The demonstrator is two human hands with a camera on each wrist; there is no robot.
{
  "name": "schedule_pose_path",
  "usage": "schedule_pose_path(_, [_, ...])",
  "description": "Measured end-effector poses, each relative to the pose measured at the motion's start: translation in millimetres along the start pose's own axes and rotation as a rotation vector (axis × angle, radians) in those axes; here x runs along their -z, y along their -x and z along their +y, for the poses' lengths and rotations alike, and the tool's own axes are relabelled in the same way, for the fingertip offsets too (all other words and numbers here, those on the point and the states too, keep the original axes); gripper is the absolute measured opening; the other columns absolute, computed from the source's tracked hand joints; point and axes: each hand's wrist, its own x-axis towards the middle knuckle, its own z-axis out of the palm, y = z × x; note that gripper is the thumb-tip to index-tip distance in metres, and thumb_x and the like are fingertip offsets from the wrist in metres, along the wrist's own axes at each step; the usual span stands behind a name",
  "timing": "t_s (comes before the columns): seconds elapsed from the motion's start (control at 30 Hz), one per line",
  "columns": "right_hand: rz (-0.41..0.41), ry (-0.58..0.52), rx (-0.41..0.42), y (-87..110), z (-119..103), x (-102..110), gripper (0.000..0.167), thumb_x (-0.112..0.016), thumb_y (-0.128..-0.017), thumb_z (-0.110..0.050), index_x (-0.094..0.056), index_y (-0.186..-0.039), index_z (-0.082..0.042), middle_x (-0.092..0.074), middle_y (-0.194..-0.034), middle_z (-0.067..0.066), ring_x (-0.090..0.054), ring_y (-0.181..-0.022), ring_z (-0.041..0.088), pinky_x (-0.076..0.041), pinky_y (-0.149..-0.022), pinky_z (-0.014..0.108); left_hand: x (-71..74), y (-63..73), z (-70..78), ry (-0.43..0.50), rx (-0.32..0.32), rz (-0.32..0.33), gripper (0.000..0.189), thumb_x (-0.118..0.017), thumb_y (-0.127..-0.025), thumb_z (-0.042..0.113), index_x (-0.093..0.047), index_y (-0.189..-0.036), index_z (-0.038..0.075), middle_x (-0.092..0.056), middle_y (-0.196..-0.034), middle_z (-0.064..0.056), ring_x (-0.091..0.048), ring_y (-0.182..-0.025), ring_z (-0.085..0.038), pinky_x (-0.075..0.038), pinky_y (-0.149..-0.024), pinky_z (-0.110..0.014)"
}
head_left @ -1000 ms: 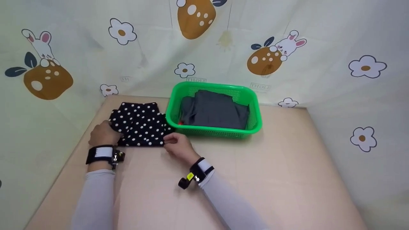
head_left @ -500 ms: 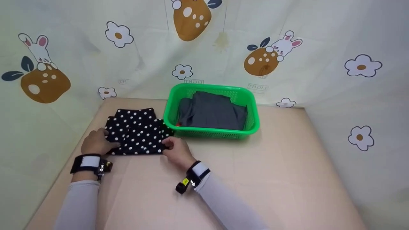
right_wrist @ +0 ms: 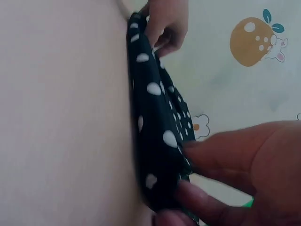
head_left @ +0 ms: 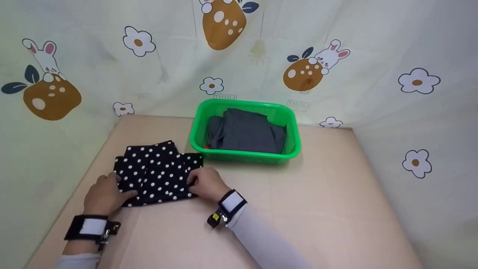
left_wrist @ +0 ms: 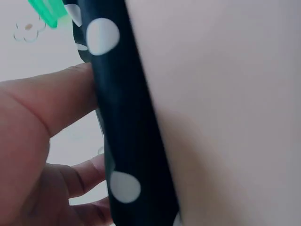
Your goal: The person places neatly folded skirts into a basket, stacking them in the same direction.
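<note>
A folded black garment with white polka dots (head_left: 157,173) lies on the table left of centre, slightly askew; its exact kind cannot be told. At its left side, my left hand (head_left: 102,196) grips the near corner, the thumb lying over the fabric. My right hand (head_left: 209,183) pinches the right edge between thumb and fingers. From the left wrist, the fold of the dotted garment (left_wrist: 127,117) runs past the thumb (left_wrist: 61,94). The right wrist view has both hands at opposite ends of the fabric, with the right fingertips (right_wrist: 193,195) partly blurred.
A green perforated plastic basket (head_left: 244,156) stands at the back of the table, holding a folded dark grey garment (head_left: 246,130) and a small red bit at its left corner. Printed cloth curtains (head_left: 179,56) close in the beige table (head_left: 298,209) at back and sides.
Both hands have drawn the dotted garment toward me and a little left, away from the basket's side. It has turned slightly, its left end now nearer. The basket stays put.
</note>
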Motion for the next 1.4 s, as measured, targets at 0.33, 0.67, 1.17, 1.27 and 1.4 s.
schedule_pose_path(0.33, [-0.185, 0.178, 0.119, 13.5, 3.0, 5.9, 0.012, -0.083, -0.081, -0.007, -0.079, -0.072, -0.015, -0.065, -0.065, -0.012, -0.053, -0.063, 0.005, -0.043, -0.058, 0.016, -0.6, 30.7, 11.2, -0.046, -0.026, -0.057, 0.075, -0.090, -0.081, 0.045, -0.065, -0.121, -0.014, -0.063, -0.106, -0.033, -0.063, -0.079, -0.035, -0.046, -0.057, -0.037])
schedule_pose_path(0.67, [-0.266, 0.164, 0.150, 62.2, 42.5, 43.2, 0.020, -0.078, -0.083, -0.004, -0.074, -0.067, -0.016, -0.060, -0.061, -0.014, -0.051, -0.058, 0.001, -0.043, -0.056, 0.015, -16.3, 47.1, 63.0, -0.027, -0.157, -0.151, 0.062, -0.096, -0.074, 0.030, -0.072, -0.117, -0.007, -0.070, -0.108, -0.025, -0.068, -0.090, -0.031, -0.058, -0.072, -0.047])
schedule_pose_path(1.17, [-0.255, 0.080, 0.101, 127.3, 101.0, 92.1, 0.021, -0.078, -0.080, -0.002, -0.073, -0.065, -0.016, -0.061, -0.063, -0.019, -0.051, -0.061, -0.002, -0.046, -0.060, 0.017, -56.4, 63.4, 144.2, -0.121, -0.288, -0.163, 0.062, -0.098, -0.071, 0.038, -0.075, -0.116, 0.001, -0.070, -0.103, -0.015, -0.067, -0.086, -0.026, -0.059, -0.074, -0.047])
schedule_pose_path(1.27, [-0.242, 0.073, 0.066, 141.5, 112.6, 102.8, 0.022, -0.076, -0.079, -0.001, -0.073, -0.065, -0.017, -0.062, -0.063, -0.017, -0.052, -0.062, -0.001, -0.047, -0.060, 0.019, -65.0, 61.8, 167.3, -0.171, -0.324, -0.157, 0.058, -0.098, -0.071, 0.039, -0.076, -0.109, 0.001, -0.072, -0.099, -0.016, -0.068, -0.085, -0.028, -0.060, -0.072, -0.048])
schedule_pose_path(1.4, [-0.224, 0.066, 0.012, 159.8, 128.9, 113.8, 0.023, -0.075, -0.079, 0.000, -0.073, -0.065, -0.019, -0.064, -0.065, -0.015, -0.054, -0.063, 0.002, -0.047, -0.059, 0.021, -75.0, 57.2, 194.0, -0.194, -0.371, -0.175, 0.052, -0.099, -0.072, 0.040, -0.074, -0.099, 0.003, -0.068, -0.088, -0.011, -0.064, -0.079, -0.025, -0.058, -0.067, -0.045])
